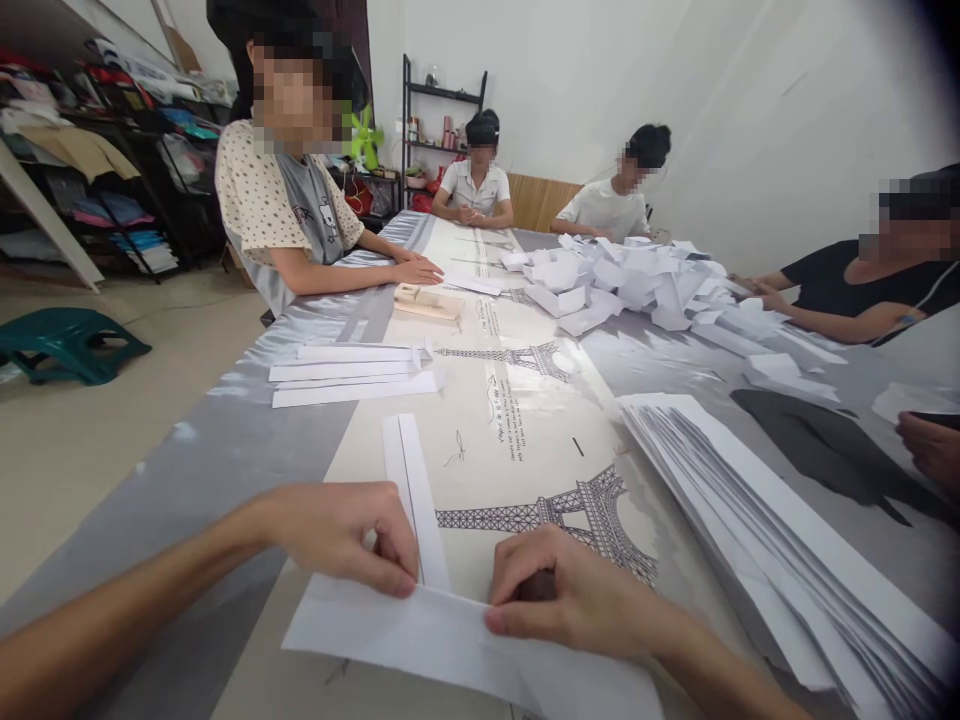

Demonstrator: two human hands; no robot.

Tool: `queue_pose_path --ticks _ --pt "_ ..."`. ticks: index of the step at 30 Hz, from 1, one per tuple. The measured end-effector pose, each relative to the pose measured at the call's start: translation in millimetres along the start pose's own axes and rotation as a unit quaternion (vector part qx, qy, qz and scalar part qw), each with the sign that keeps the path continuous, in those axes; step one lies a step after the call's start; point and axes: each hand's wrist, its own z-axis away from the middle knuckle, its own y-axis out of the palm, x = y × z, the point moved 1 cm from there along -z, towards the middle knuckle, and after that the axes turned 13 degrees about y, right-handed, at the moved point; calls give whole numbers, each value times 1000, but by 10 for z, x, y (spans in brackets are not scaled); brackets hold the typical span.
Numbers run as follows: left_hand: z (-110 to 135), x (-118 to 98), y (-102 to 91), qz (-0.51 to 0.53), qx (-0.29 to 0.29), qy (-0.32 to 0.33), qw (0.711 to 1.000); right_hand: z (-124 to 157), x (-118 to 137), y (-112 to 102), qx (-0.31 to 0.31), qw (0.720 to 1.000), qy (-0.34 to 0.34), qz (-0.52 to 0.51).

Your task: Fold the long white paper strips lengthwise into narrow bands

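A white paper strip (390, 625) lies across the near part of the table, its right end curling up. My left hand (349, 535) pinches its upper edge between thumb and bent fingers. Farther right along that edge, my right hand (562, 590) grips the same strip with thumb and curled fingers. Just beyond, a narrow folded paper strip (411, 480) points away from me, its near end behind the held strip. Under both lies a tablecloth printed with Eiffel Towers (465, 450).
A long stack of white paper (750, 520) lies at right. Several folded strips (352, 375) and a wooden block (427, 303) sit farther left. Beyond, a heap of folded paper (637, 280) spreads near co-workers around the table. A green stool (71, 335) stands on the floor at left.
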Motion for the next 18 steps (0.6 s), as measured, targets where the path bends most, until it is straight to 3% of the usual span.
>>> queue_pose_path --ticks 4,8,12,18 --pt "110 101 -96 21 -5 -27 999 37 -13 -78 1 1000 15 4" --pt "63 85 2 44 14 -39 998 17 -20 -61 -13 1000 4 26" --pt "-29 26 85 23 15 -22 999 -2 -7 -31 -26 999 -7 34" --pt "85 130 -80 47 -29 20 998 25 -41 -158 -12 1000 11 -13"
